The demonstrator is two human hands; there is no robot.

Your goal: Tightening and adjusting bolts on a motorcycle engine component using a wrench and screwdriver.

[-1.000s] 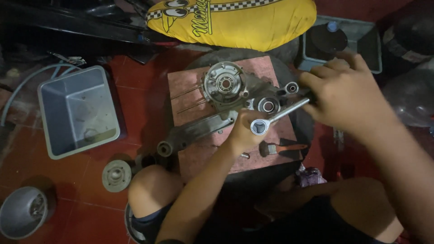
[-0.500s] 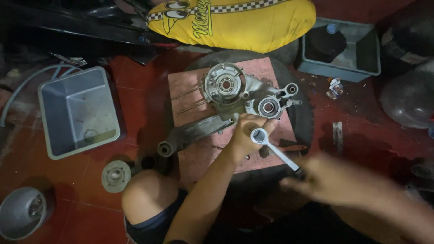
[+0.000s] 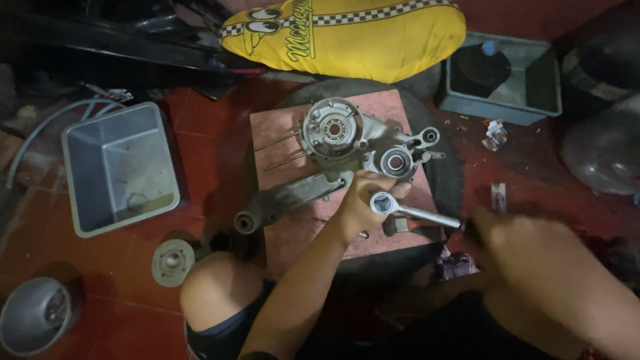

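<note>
— What does the work rest on, and what is the room like?

— A pink, worn board (image 3: 293, 233) serves as the surface at the middle of the frame, lying on a dark tyre (image 3: 447, 173) whose rim shows round its top and right edges. Under that is a red tiled floor (image 3: 213, 127). The place is dim and crowded. A grey plastic tub (image 3: 120, 167) sits at the left, a blue-grey tub (image 3: 507, 73) at the upper right, and a yellow cushion (image 3: 347, 37) with a chequered band lies along the top. A round metal disc (image 3: 173, 262) lies on the floor at the lower left, with a grey bowl-shaped shell (image 3: 37, 315) in the corner beyond it.

— And on the board?

— A metal engine case (image 3: 333, 143), grey and greasy, with a round bearing seat at its upper part and a long arm running down to the left edge of the board.

— How are the hands set?

— The left hand (image 3: 363, 200) reaches up from the bottom of the frame, forearm slanting, its fingers closed round the head of a ratchet wrench (image 3: 410, 210) just below the case, near the board's right side. The right hand (image 3: 527, 260) comes in from the lower right, blurred, at the wrench's dark handle end; it seems to grip the handle, but I cannot tell for sure. A bare knee (image 3: 213, 287) shows at the bottom, left of the forearm.
</note>
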